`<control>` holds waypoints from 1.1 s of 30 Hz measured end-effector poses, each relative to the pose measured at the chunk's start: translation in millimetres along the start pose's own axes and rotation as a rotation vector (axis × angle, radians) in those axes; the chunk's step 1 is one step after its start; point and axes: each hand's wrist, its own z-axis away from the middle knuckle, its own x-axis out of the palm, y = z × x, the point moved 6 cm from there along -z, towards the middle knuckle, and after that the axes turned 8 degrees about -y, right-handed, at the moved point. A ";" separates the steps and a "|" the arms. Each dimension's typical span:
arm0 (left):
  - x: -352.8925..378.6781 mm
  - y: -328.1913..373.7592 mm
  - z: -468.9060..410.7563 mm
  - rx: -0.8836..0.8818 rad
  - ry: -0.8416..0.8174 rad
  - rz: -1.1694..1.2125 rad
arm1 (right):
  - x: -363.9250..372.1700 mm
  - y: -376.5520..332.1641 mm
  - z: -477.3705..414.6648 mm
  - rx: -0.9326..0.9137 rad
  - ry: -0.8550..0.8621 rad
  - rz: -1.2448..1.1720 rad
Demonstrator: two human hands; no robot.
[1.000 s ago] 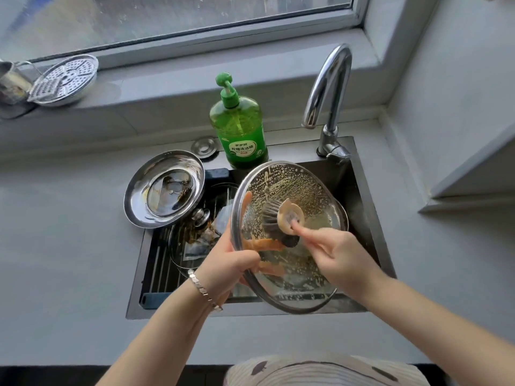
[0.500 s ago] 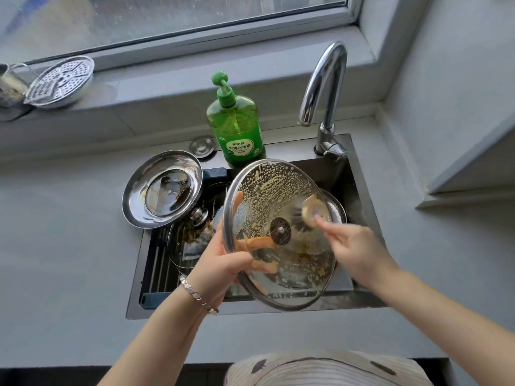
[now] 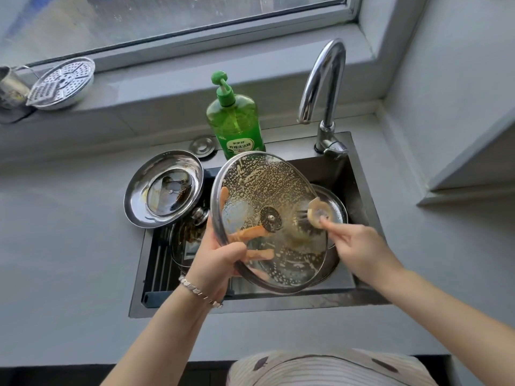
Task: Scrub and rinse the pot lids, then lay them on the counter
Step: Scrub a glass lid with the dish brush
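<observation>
Glass lid (image 3: 264,185), soapy, frame centre: left hand (image 3: 217,260) grips its rim, right hand (image 3: 359,246) pinches brush (image 3: 319,213) against it. Scrubbing step; rinsing under tap (image 3: 323,79) probably next.

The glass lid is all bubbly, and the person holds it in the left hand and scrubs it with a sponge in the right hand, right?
Nearly. The head view shows a brush, dark bristles on a pale round head, not a sponge. The left hand does hold the bubbly glass lid by its rim, and the right hand scrubs it.
</observation>
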 end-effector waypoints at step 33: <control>-8.7 -29.0 -2.7 0.050 0.269 0.352 | 26.7 1.6 -44.7 0.372 -0.197 -1.137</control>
